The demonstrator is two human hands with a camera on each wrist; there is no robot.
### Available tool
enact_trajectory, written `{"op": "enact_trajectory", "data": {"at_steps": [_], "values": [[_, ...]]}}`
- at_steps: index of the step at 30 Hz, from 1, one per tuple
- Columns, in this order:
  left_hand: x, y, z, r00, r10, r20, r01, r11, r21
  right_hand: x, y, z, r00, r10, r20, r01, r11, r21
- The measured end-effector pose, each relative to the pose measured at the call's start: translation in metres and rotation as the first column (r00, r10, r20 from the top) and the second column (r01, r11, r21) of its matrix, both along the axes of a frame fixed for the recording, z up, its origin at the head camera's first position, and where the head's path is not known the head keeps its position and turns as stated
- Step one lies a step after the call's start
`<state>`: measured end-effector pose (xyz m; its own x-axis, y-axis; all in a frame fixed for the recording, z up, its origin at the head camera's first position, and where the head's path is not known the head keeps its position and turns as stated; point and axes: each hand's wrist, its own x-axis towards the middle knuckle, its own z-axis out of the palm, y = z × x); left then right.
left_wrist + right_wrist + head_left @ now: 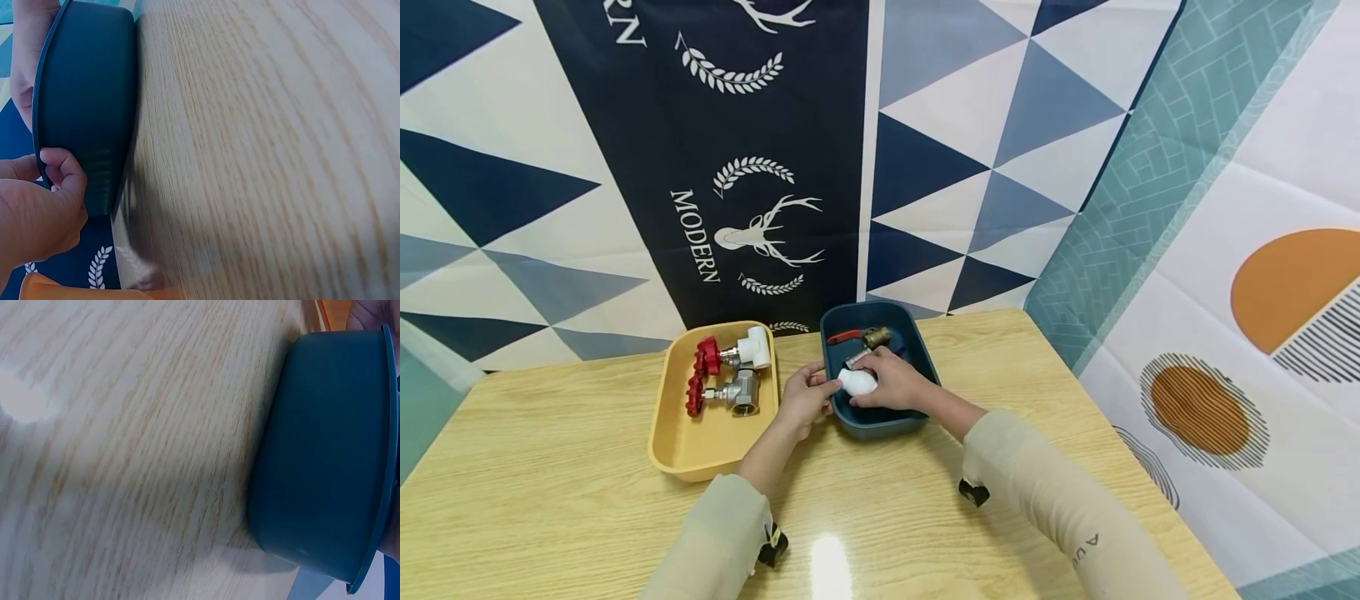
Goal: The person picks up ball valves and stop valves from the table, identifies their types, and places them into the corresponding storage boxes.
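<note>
Head view: right hand (895, 382) curls its fingers (871, 360) round a white fitting (857, 382), held low over the near end of the dark blue tray (925, 354); the fitting pokes out left of those fingers. Left hand (803, 393) pinches the tray's left rim, fingers (61, 170) bent over the edge, fingertips just beside the fitting. Brass valve with red lever (861, 337) lies at the tray's far end. Left of the blue tray, touching it, a yellow tray (677, 450) holds two red-handled valves (722, 375). Both trays sit on the wooden desk (550, 467).
</note>
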<state>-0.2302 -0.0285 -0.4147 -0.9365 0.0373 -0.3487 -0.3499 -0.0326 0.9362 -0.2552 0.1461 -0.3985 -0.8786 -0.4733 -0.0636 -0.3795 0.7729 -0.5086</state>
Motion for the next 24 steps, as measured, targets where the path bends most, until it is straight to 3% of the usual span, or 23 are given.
{"op": "enact_trajectory", "data": {"at_steps": [24], "values": [[-0.0015,0.0006,-0.0014,1.000,-0.001,0.008,0.001,1.000,0.001,-0.0004,-0.0029,-0.0061,1.000,0.011,0.026,-0.012,0.999,0.030]]}}
